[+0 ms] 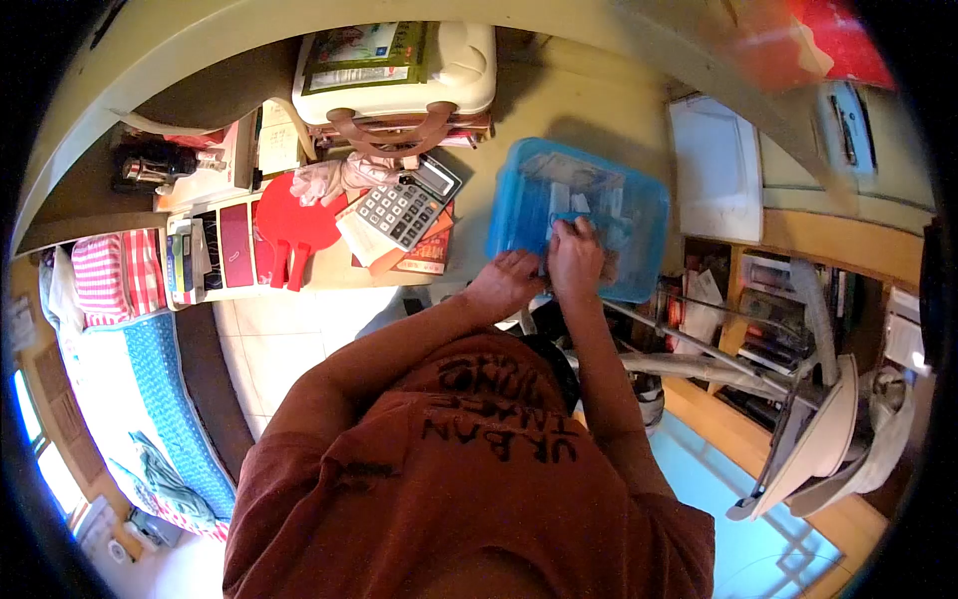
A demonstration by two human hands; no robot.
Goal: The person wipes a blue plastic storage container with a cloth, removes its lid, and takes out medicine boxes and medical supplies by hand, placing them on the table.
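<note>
Your brick-red T-shirt (479, 509) filled the view nearest the camera, its dark printed letters upside down to the lens; URBAN and IMAGE could be read, while the row beyond them was too distorted to make out. Past it, both your forearms stretched to a translucent blue box (639, 240), which sat on the worktop (599, 95) near its front edge, to the right of a calculator (409, 208). Your right hand (576, 258) was over the near part of the box, fingers bent and close together. Your left hand (507, 283) was curled at the box's near left corner. You could not tell from this angle whether either grip was pinching anything, as the backs of your hands hid the fingertips. Pale pieces showed inside the box, too blurred to read. Left of it, the calculator lay tilted on paper and a reddish-orange booklet (427, 255), whose cover bore print too small to read. Beside these lay a red paddle-shaped piece (297, 218) and a crumpled pink cloth (334, 182). Farther back, a cream case (469, 60) with a brown handle (389, 140) carried a green packet (364, 55); its label showed vertical characters, not legible.
</note>
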